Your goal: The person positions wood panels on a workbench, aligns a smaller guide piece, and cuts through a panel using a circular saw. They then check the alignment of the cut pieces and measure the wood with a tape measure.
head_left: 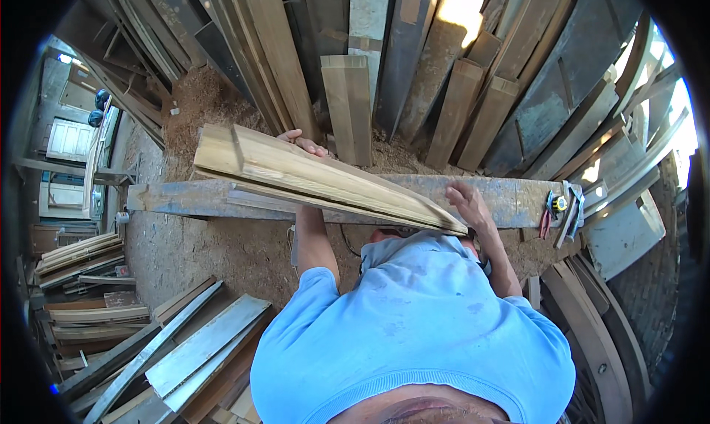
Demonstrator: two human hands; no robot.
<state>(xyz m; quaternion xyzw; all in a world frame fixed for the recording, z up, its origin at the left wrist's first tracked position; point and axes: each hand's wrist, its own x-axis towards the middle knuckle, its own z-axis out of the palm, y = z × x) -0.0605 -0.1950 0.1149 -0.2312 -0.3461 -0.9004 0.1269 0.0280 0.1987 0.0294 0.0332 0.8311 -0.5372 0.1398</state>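
Pale, rough-sawn wooden planks [318,169], apparently two laid together, slant across the front of my body, with the left end raised toward the view. My left forearm passes beneath them. Beyond their far edge the fingers of my left hand [303,143] show, bent around the wood; the palm is hidden. My right hand [467,204] is beside the narrow right end of the planks, fingers apart and holding nothing. A long, paint-stained bench beam [436,191] runs crosswise underneath.
Red-handled pliers [546,215] and a yellow tape measure [559,204] rest at the beam's right end. Upright boards [346,106] lean along the far side. Sawdust [200,106] is heaped at far left. Stacked planks [207,343] lie at lower left, more timber [592,328] at lower right.
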